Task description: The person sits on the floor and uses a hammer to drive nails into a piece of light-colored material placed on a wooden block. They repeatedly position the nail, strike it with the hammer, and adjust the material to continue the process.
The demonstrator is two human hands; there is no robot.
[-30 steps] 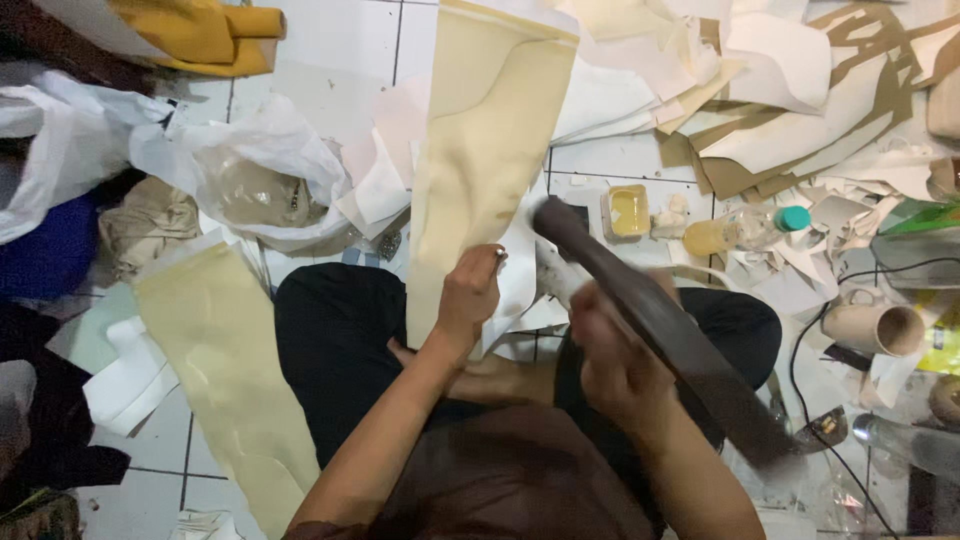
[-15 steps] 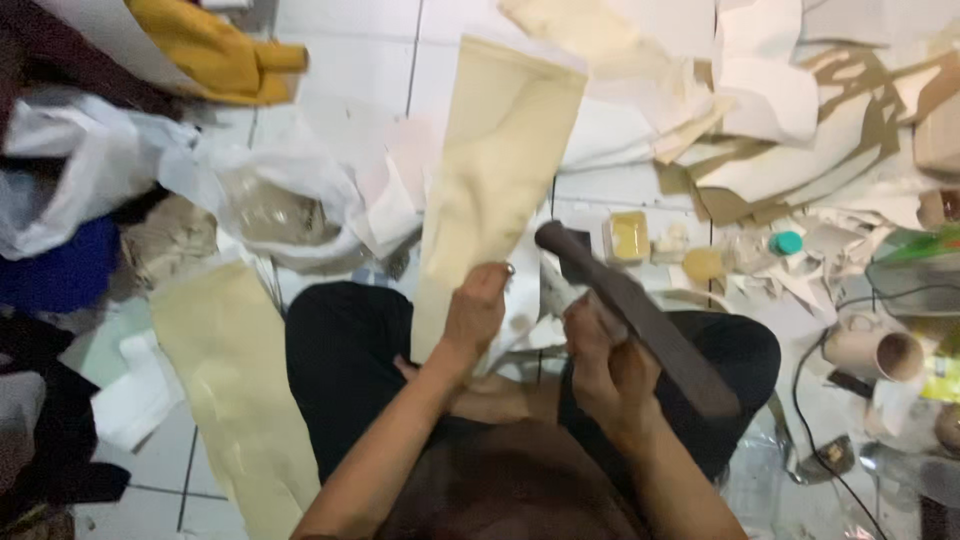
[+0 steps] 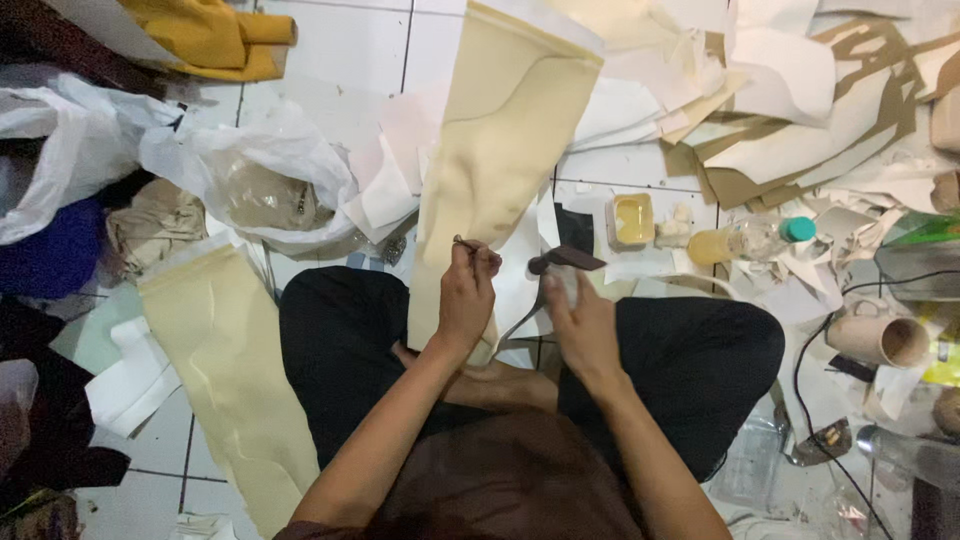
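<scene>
I sit cross-legged on a white tiled floor. My left hand (image 3: 467,297) pinches a thin small tool (image 3: 466,243) against the right edge of a long cream sheet (image 3: 490,170) that runs from my lap away from me. My right hand (image 3: 583,322) holds a dark grey strip (image 3: 566,262), seen nearly end-on, just right of the left hand. The two hands are a short gap apart above my black-trousered knees (image 3: 340,340).
A second cream sheet (image 3: 225,370) lies at my left. Beyond the hands stand a small yellow tub (image 3: 632,220) and a bottle with a teal cap (image 3: 752,240). White plastic bags (image 3: 262,165), paper offcuts (image 3: 800,110), a cardboard tube (image 3: 882,340), a black cable (image 3: 800,385) and yellow cloth (image 3: 215,35) surround me.
The dark strip, earlier stretched diagonally down to the right, has swung so it now shows end-on. My right hand moved up and closer to the left hand, which stays at the sheet's edge.
</scene>
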